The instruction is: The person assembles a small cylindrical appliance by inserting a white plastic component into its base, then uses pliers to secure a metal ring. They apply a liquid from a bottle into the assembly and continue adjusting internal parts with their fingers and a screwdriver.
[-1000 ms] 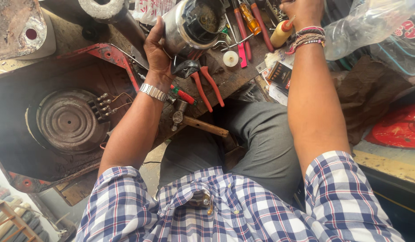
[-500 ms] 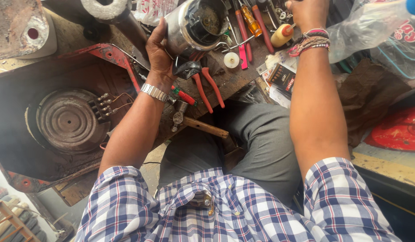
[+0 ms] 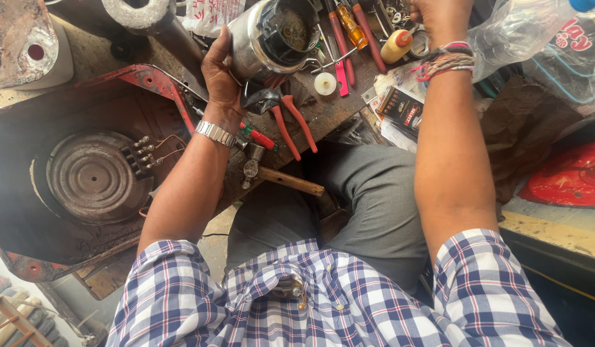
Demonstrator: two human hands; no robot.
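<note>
My left hand [image 3: 221, 76], with a metal watch on its wrist, grips the side of a shiny metal cylinder housing [image 3: 271, 35] that has a dark open end. It holds the housing over the worn wooden bench [image 3: 323, 115]. Just below lie red-handled pliers [image 3: 288, 122]. My right hand [image 3: 439, 14] reaches to the frame's top edge with bracelets at the wrist. Its fingers are cut off from view, near a small cream bottle with a red cap [image 3: 397, 46] and several screwdrivers [image 3: 350, 26].
A wooden-handled hammer [image 3: 281, 178] lies at the bench's near edge. A rusty stove body with a coiled round plate [image 3: 91, 178] sits at the left. A clear plastic bag [image 3: 529, 32], a small black box [image 3: 403, 108] and a red disc [image 3: 567, 173] are at the right.
My left hand keeps its hold on the cylinder. My right hand has drifted slightly right along the top edge. Little else differs.
</note>
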